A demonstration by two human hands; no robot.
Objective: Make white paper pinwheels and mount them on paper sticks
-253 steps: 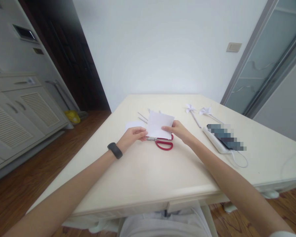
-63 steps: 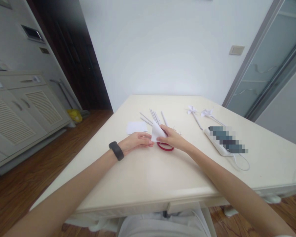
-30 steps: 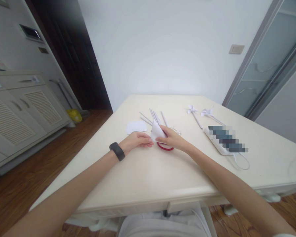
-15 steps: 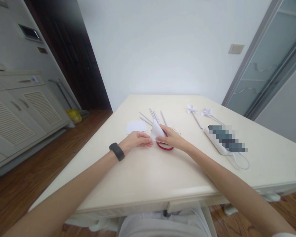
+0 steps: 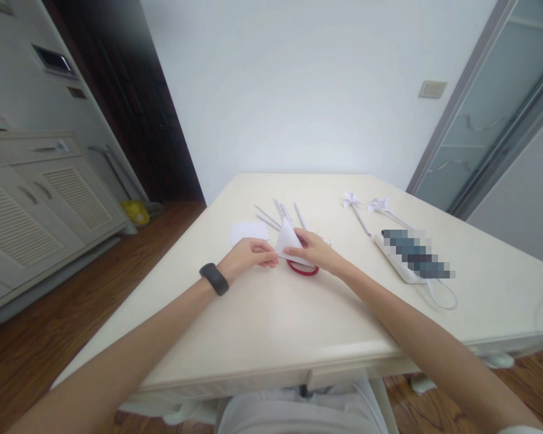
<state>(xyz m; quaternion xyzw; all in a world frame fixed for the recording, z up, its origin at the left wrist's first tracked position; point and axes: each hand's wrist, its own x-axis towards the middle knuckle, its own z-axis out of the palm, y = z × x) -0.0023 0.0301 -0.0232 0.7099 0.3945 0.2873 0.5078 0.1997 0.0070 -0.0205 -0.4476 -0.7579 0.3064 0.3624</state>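
Both hands met over the middle of the tabletop (image 5: 271,313), the left hand (image 5: 248,256) and right hand (image 5: 314,253) each pinching a folded white paper (image 5: 288,241) between them, its point raised toward the far side. Under the right hand lay red-handled scissors (image 5: 304,269), seemingly touching the paper's lower edge, though the fingers hid that spot. Just beyond the hands lay thin white sticks (image 5: 283,214) and a flat paper sheet (image 5: 248,232); well off to the right of the right hand sat two small pinwheels (image 5: 350,201) and a white power strip (image 5: 400,265).
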